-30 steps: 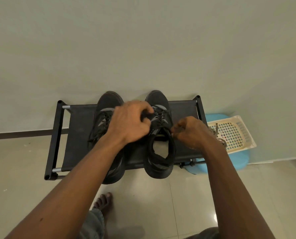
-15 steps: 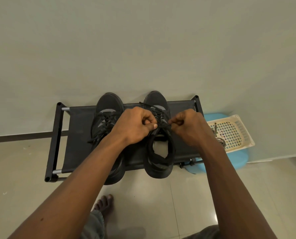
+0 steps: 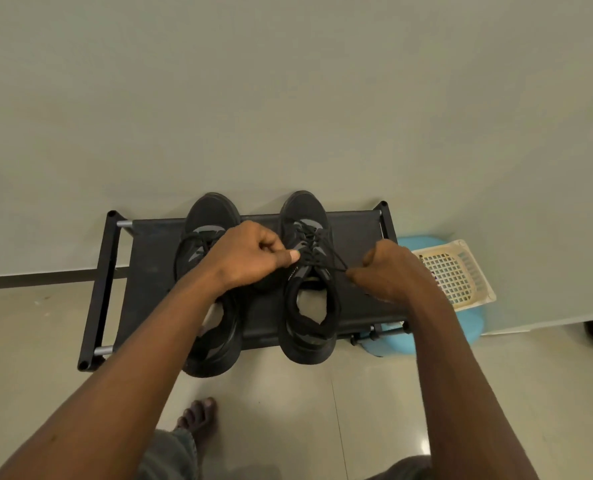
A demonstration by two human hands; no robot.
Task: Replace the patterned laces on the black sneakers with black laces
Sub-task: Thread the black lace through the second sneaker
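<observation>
Two black sneakers sit side by side on a black shoe rack (image 3: 156, 258) at mid-frame, which stands on the pale tiled floor (image 3: 374, 403) against the plain wall (image 3: 288, 98). Both have their long axis running up and down the frame, with toes toward the wall and heels hanging over the rack's lower edge. The left sneaker (image 3: 212, 213) is partly hidden under the left forearm. The right sneaker (image 3: 302, 209) lies in full view, its opening facing up. At the rack's right end a cream slotted basket (image 3: 461, 271) rests on something light blue (image 3: 423, 242). The left grip (image 3: 246, 254) is clenched, its thumb and fingers pinching the black lace (image 3: 329, 256) beside the sneaker's upper eyelets. The right grip (image 3: 388, 271) pinches the same lace further along, and the strand runs taut from the eyelets down to the right. A bare foot (image 3: 198, 417) shows near the bottom.
</observation>
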